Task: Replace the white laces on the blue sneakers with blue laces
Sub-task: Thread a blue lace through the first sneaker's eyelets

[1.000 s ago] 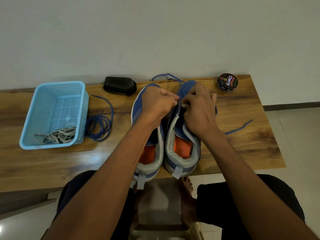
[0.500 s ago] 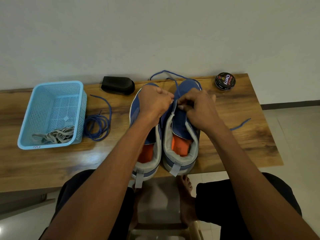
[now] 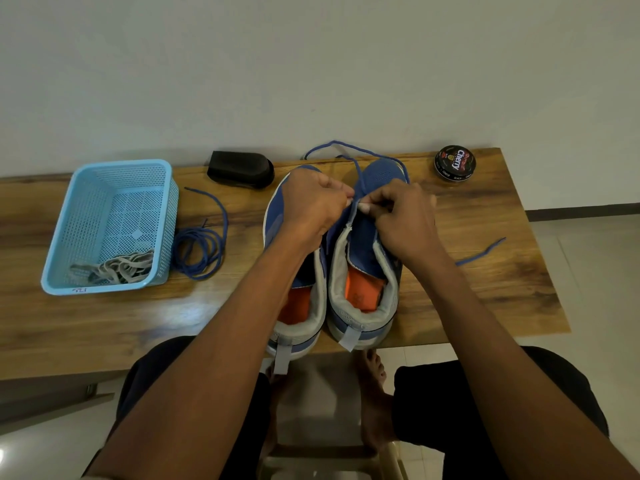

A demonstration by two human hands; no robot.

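Note:
Two blue sneakers with orange insoles stand side by side, heels toward me: the left sneaker [image 3: 277, 223] and the right sneaker [image 3: 367, 271]. A blue lace [image 3: 349, 148] loops past the right sneaker's toe, and its loose end [image 3: 481, 252] trails on the table to the right. My left hand [image 3: 311, 206] and my right hand [image 3: 405, 220] meet over the right sneaker's eyelets, each pinching the blue lace with curled fingers. A second blue lace [image 3: 199, 249] lies coiled beside the basket. White laces [image 3: 117, 268] lie in the basket.
A light blue mesh basket [image 3: 114, 168] sits at the table's left. A black shoe brush [image 3: 240, 169] lies behind the sneakers, and a round black polish tin [image 3: 454, 163] stands at the back right. The wooden table [image 3: 104, 323] ends just past the tin; my knees are below its front edge.
My hands have drawn slightly back toward me along the right sneaker, exposing more of its toe. The lace loop beyond the toe now shows more fully.

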